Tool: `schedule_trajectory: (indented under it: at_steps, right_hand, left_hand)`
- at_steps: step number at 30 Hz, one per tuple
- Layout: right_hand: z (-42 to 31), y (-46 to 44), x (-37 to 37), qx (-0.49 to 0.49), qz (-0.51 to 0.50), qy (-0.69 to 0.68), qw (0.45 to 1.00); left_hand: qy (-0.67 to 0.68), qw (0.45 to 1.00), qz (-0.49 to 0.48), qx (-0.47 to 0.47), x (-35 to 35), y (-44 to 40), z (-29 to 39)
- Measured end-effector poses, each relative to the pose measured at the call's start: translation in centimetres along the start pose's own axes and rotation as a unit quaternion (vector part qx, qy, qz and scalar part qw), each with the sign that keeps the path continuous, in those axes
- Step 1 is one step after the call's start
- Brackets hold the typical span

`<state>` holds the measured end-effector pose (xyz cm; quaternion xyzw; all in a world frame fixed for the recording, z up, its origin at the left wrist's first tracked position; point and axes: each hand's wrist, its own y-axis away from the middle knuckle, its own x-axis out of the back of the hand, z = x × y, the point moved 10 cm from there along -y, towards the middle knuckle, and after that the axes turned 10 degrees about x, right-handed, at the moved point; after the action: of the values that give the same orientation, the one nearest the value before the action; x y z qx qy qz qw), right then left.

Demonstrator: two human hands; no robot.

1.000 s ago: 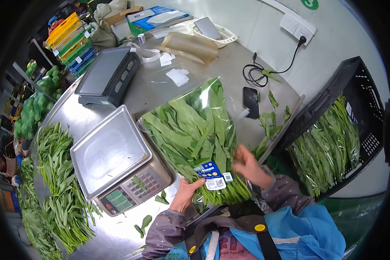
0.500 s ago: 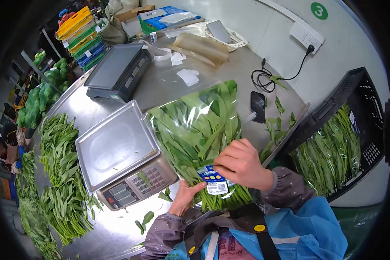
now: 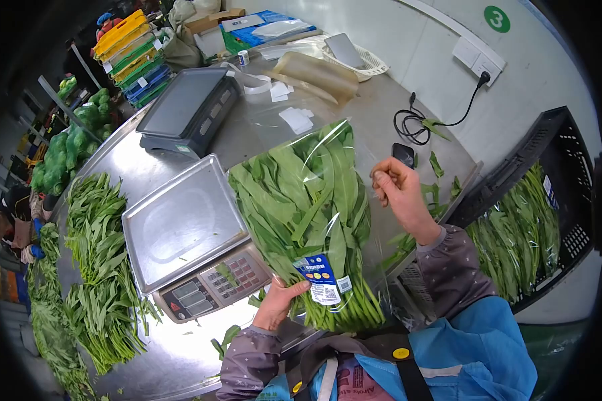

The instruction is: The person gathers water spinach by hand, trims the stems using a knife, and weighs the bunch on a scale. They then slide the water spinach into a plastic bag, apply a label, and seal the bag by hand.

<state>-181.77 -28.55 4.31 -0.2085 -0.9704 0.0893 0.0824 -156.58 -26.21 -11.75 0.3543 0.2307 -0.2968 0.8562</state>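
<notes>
A clear plastic bag of long-stemmed leafy greens lies tilted in front of me, leaves away from me and stems near my body. A blue and white label sits low on the bag. My left hand grips the bag's lower left side, its thumb on the front beside the label. My right hand is raised to the right of the bag with its fingers pinched together. Whether a bit of the clear film is between those fingertips I cannot make out.
A scale with a metal tray stands left of the bag, a dark scale behind it. Loose greens lie at far left. A black crate with bagged greens stands right. A phone and cable lie behind.
My right hand has left the label and moved up and right, beside the bag. The label's lower part is now uncovered. My left hand keeps its hold on the bag.
</notes>
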Motion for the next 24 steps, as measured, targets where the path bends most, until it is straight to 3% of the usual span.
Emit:
schedule_trajectory:
  at_steps: [1, 2, 3, 5, 7, 9, 10, 12, 15, 16, 18, 19, 21, 22, 24]
  right_hand:
    - [0.1, -0.4, 0.3, 0.001, 0.0, -0.001, 1.0]
    - [-2.3, -1.2, 1.9, 0.13, 0.041, 0.139, 0.981]
    - [-5.0, -1.2, 2.7, 0.252, 0.081, 0.273, 0.925]
    - [-8.7, -2.9, 5.5, 0.27, 0.147, 0.275, 0.911]
    - [-14.0, -2.8, 5.3, 0.394, 0.144, 0.328, 0.847]
    - [-14.6, -4.4, 6.2, 0.326, 0.037, 0.161, 0.931]
    - [-15.4, -4.8, 7.5, 0.328, 0.036, 0.16, 0.93]
    - [-14.4, -6.5, 8.5, 0.233, -0.051, -0.103, 0.966]
    - [-9.5, -6.7, 1.8, 0.107, -0.219, 0.074, 0.967]
    - [-6.4, -5.3, -1.8, 0.081, -0.36, 0.153, 0.917]
    - [-2.9, -0.5, -6.9, -0.098, -0.506, 0.119, 0.849]
    - [-3.1, 0.2, -8.2, -0.098, -0.506, 0.117, 0.849]
    - [-2.0, 2.3, -9.1, -0.135, -0.556, 0.246, 0.782]
    - [-0.9, 2.5, -9.2, -0.135, -0.558, 0.244, 0.781]
    - [-2.3, -0.4, -9.4, 0.096, -0.446, 0.203, 0.867]
  left_hand:
    - [-0.001, 1.0, 0.001, -0.001, 0.2, 0.2, 0.6]
    - [-0.038, 0.999, 0.002, 0.013, 0.4, 0.6, 1.3]
    - [-0.074, 0.997, 0.003, 0.027, 0.5, 1.1, 2.0]
    - [-0.182, 0.981, -0.062, 0.023, -0.4, 2.0, 4.5]
    - [-0.273, 0.954, -0.122, 0.015, -2.2, 3.3, 7.3]
    - [-0.297, 0.946, -0.13, 0.024, -2.0, 4.3, 9.3]
    - [-0.322, 0.936, -0.14, 0.035, -1.7, 4.9, 9.8]
    - [-0.346, 0.927, -0.136, 0.048, -0.2, 6.1, 10.9]
    - [-0.368, 0.918, -0.13, 0.074, 0.9, 7.0, 11.6]
    - [-0.386, 0.908, -0.127, 0.096, 1.3, 7.1, 11.5]
    - [-0.442, 0.883, -0.125, 0.091, 1.2, 7.0, 11.9]
    - [-0.442, 0.883, -0.124, 0.093, 1.2, 6.9, 12.1]
    - [-0.474, 0.864, -0.144, 0.09, 1.1, 7.1, 12.2]
    - [-0.472, 0.865, -0.142, 0.092, 1.4, 7.1, 12.2]
    - [-0.481, 0.86, -0.147, 0.086, 2.1, 7.1, 12.2]
